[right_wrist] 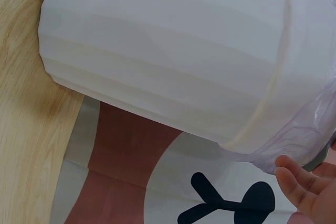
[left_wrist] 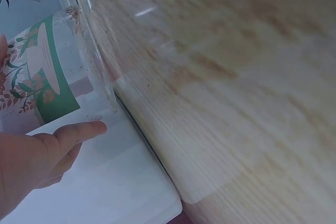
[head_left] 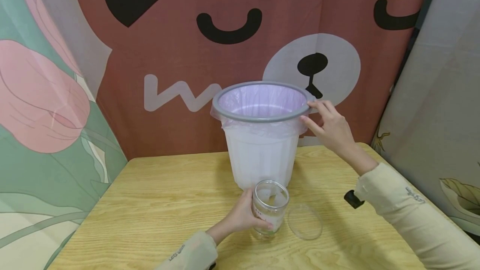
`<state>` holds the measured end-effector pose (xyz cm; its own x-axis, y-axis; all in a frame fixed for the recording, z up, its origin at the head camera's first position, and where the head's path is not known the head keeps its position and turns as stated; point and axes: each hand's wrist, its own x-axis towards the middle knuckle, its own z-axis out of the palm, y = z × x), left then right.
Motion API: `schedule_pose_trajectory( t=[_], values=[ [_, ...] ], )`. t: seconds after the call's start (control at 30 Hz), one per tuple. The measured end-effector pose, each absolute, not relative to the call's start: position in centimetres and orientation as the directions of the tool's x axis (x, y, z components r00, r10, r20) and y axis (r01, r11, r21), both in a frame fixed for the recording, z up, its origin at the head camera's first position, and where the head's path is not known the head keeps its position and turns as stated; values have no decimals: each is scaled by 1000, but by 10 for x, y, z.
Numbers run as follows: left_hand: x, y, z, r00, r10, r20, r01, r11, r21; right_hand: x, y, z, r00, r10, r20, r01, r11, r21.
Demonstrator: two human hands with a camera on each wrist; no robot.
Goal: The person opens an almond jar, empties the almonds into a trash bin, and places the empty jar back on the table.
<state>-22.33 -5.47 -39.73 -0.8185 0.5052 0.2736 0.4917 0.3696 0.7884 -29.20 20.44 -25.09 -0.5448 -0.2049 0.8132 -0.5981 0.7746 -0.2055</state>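
Observation:
A white trash can (head_left: 258,153) with a grey rim stands on the wooden table, lined with a thin translucent purple bag (head_left: 262,97) folded over the edge. My right hand (head_left: 333,128) holds the rim at its right side, fingertips at the top and thumb lower on the outside. In front of the can, my left hand (head_left: 241,213) grips a clear glass jar (head_left: 271,209) from the left, thumb across its front. The jar is lidless and has a printed label (left_wrist: 39,72) with green and pink leaves; something pale shows inside it.
A clear round lid (head_left: 305,221) lies flat on the table (head_left: 168,195), just right of the jar. Behind the table hangs a reddish-brown cloth (head_left: 168,53) with a printed animal face. Patterned curtains (head_left: 48,107) flank both sides.

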Motion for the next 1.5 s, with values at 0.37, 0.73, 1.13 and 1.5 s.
schedule_pose_trajectory(
  t=[0.37,0.73,1.13,1.5],
  values=[
    [-222,-54,-396,-809,527,261,477,330,814,-291,204,-250,-543,-204,814,-595,778,-201],
    [-223,-54,-394,-790,549,273,492,302,816,-292,205,-251,-541,-203,816,-592,781,-198],
    [-228,-60,-400,-796,544,266,492,325,808,-292,205,-251,-543,-204,815,-591,782,-198],
    [-227,-64,-402,-814,534,227,457,348,819,-293,205,-252,-537,-206,818,-596,779,-195]
  ],
)
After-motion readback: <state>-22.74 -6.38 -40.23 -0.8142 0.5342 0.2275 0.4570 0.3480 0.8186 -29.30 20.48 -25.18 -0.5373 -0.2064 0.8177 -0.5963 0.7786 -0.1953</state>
